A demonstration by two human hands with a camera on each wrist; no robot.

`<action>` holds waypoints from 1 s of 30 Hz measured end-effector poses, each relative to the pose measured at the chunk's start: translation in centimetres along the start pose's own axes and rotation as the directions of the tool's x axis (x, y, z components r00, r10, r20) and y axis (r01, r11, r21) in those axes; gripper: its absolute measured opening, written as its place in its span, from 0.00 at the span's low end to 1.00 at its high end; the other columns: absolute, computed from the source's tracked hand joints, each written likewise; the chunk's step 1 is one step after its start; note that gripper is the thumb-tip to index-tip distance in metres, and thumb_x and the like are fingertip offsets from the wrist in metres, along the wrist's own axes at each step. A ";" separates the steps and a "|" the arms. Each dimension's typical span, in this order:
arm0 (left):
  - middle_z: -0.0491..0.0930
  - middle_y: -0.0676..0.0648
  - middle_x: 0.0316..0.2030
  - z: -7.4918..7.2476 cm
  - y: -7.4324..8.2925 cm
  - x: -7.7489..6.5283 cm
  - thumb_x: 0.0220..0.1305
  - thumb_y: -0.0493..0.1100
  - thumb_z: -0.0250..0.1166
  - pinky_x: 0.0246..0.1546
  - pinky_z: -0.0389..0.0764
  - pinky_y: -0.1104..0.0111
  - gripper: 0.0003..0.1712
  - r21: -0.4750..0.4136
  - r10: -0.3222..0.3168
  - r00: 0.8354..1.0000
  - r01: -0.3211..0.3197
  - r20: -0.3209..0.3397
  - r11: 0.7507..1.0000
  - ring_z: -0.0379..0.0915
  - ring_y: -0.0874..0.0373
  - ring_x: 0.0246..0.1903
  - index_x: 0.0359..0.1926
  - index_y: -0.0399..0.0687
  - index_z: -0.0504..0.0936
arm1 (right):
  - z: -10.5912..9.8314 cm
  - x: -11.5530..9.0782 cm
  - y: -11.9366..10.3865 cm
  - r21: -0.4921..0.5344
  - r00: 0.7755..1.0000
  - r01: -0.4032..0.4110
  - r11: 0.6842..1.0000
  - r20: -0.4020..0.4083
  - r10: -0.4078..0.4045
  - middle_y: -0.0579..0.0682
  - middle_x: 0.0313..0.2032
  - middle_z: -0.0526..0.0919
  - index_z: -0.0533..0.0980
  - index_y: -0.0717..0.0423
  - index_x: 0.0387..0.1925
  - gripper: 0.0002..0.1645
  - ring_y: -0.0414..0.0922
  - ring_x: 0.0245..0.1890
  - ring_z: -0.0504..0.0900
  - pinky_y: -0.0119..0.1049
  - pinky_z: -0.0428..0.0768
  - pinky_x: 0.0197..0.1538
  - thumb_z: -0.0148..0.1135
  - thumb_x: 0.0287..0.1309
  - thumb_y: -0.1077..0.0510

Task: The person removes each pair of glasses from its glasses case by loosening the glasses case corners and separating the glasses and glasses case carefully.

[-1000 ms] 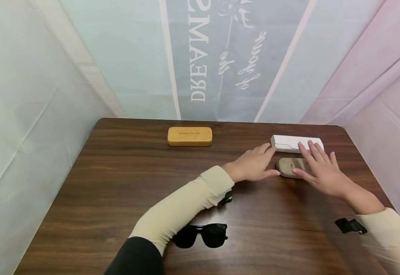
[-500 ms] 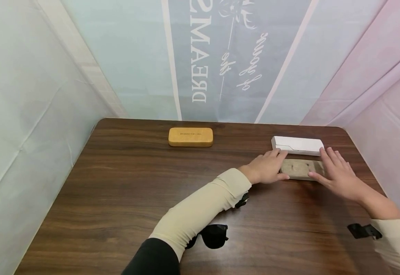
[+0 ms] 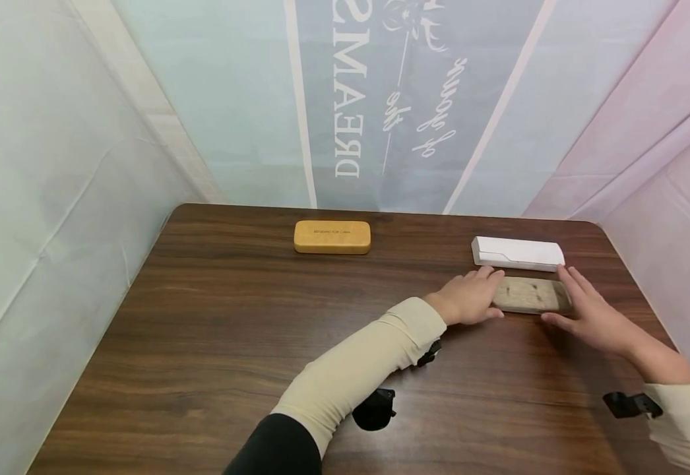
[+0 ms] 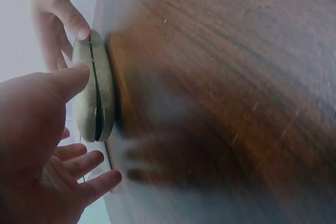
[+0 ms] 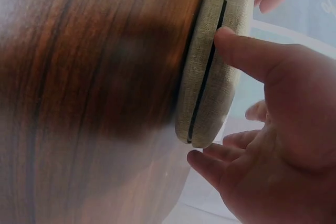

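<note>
A closed beige fabric glasses case (image 3: 526, 295) lies on the brown table toward the right, between the two hands. At its left end is my left hand (image 3: 468, 298); in the left wrist view the thumb overlaps the case (image 4: 106, 87) and the other fingers reach loosely past its end. My right hand (image 3: 600, 322) is at the opposite end with its fingers extended. The right wrist view has the right thumb at the dark seam of the case (image 5: 207, 98), the remaining fingers spread beyond the end.
Just behind the beige case lies a white case (image 3: 518, 253). A yellow case (image 3: 332, 237) sits near the table's back edge, left of it. Black sunglasses (image 3: 376, 410) are partly hidden under the left sleeve (image 3: 375, 356). Fabric backdrops surround the table.
The left hand has moved right to the beige case's left end. My right hand has shifted right and slightly nearer, uncovering more of the case. The left sleeve now covers more of the sunglasses.
</note>
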State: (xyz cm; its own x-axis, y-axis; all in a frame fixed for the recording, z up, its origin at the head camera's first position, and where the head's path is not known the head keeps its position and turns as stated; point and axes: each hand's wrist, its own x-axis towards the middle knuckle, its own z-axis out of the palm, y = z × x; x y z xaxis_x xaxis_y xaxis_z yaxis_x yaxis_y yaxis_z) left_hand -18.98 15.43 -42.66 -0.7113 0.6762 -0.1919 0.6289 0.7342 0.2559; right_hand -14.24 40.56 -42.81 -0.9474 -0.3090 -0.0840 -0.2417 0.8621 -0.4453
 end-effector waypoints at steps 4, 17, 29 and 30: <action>0.57 0.58 0.73 0.4 0.3 0.2 0.71 0.66 0.57 0.64 0.67 0.71 0.45 0.036 0.002 1.000 -0.002 -0.002 0.999 0.61 0.67 0.68 0.80 0.59 0.51 | 0.2 0.1 0.2 -0.030 1.000 0.000 1.000 0.015 0.001 0.84 0.72 0.38 0.39 0.73 0.77 0.58 0.79 0.72 0.38 0.79 0.51 0.60 0.68 0.67 0.56; 0.63 0.60 0.67 0.6 0.7 0.6 0.70 0.65 0.58 0.59 0.70 0.72 0.42 0.092 -0.019 1.000 0.019 -0.010 0.996 0.69 0.71 0.60 0.78 0.60 0.55 | 0.6 0.4 1.1 -0.217 0.986 0.124 0.968 -0.084 -0.145 0.85 0.58 0.63 0.56 0.83 0.69 0.50 0.80 0.56 0.66 0.71 0.67 0.53 0.71 0.47 0.76; 0.71 0.60 0.53 0.9 1.2 0.9 0.70 0.62 0.62 0.50 0.73 0.72 0.28 0.078 -0.043 0.997 0.048 -0.070 0.996 0.74 0.70 0.50 0.63 0.60 0.66 | 0.5 0.8 0.6 -0.260 0.991 0.076 0.962 -0.086 -0.102 0.83 0.55 0.68 0.60 0.84 0.65 0.47 0.78 0.53 0.70 0.70 0.70 0.51 0.73 0.45 0.75; 0.71 0.60 0.53 0.9 1.2 0.9 0.69 0.62 0.62 0.50 0.73 0.72 0.28 0.083 -0.047 0.996 0.053 -0.073 0.995 0.74 0.69 0.49 0.63 0.60 0.66 | 0.5 0.8 0.5 -0.261 0.992 0.074 0.962 -0.084 -0.099 0.83 0.54 0.68 0.61 0.85 0.65 0.47 0.78 0.53 0.70 0.71 0.70 0.51 0.73 0.45 0.76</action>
State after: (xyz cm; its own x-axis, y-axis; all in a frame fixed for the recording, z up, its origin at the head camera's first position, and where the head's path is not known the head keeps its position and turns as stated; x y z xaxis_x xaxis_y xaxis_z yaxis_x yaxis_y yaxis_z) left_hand -18.62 16.99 -43.40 -0.7609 0.6348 -0.1344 0.6142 0.7714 0.1662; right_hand -15.04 40.53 -43.52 -0.9329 -0.3585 0.0355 -0.3580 0.9116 -0.2019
